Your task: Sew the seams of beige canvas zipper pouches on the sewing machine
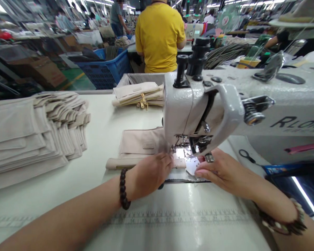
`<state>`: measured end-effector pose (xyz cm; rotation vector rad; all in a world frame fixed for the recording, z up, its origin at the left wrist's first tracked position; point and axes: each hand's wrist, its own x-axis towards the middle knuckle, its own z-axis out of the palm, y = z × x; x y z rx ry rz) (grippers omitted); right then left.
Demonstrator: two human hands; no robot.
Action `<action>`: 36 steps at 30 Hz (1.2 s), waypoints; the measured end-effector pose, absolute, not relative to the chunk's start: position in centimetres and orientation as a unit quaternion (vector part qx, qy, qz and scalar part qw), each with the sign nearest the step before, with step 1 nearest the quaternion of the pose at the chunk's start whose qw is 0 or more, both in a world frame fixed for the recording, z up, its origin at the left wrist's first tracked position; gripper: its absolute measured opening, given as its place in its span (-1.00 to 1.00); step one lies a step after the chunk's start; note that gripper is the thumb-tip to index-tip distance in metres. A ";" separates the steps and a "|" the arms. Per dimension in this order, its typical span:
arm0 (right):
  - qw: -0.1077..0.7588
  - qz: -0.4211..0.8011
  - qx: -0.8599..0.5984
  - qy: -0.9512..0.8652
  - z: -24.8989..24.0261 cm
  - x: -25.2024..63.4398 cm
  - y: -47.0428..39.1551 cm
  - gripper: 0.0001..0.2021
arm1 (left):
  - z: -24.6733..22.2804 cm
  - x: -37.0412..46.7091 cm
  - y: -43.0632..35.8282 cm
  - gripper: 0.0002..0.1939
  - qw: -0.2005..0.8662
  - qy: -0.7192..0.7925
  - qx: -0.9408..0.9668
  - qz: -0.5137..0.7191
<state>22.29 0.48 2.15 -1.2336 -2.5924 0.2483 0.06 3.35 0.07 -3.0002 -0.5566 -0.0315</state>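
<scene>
A beige fabric piece point(138, 141) with a small label lies under the sewing machine point(191, 108), its folded near edge reaching below the lit needle area. My left hand point(151, 172), with a dark bead bracelet at the wrist, is closed on the fabric just left of the needle; its fingertips are slightly blurred. My right hand point(219, 170), wearing a ring, is right of the needle plate, thumb and fingers apart near the metal plate point(192, 165). Nothing shows between them.
Stacked beige pieces point(28, 129) cover the table's left side. Behind the work lie more beige pieces with gold zipper pulls point(138, 92). Small scissors point(247, 156) and a dark screen point(298, 184) are at right. A person in yellow point(159, 36) stands beyond, beside a blue crate point(107, 69).
</scene>
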 end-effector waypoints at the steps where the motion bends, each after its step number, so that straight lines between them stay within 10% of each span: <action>1: 0.115 0.096 -0.425 -0.893 2.3 22.4 0.4 -0.54 | 0.0 0.0 3.1 -0.72 0.065 -0.173 -0.983 -0.015; 36: 0.123 0.003 -0.499 -0.858 -1.0 19.5 0.0 -0.69 | -0.4 0.9 4.6 -0.80 0.018 -0.227 -0.973 -0.041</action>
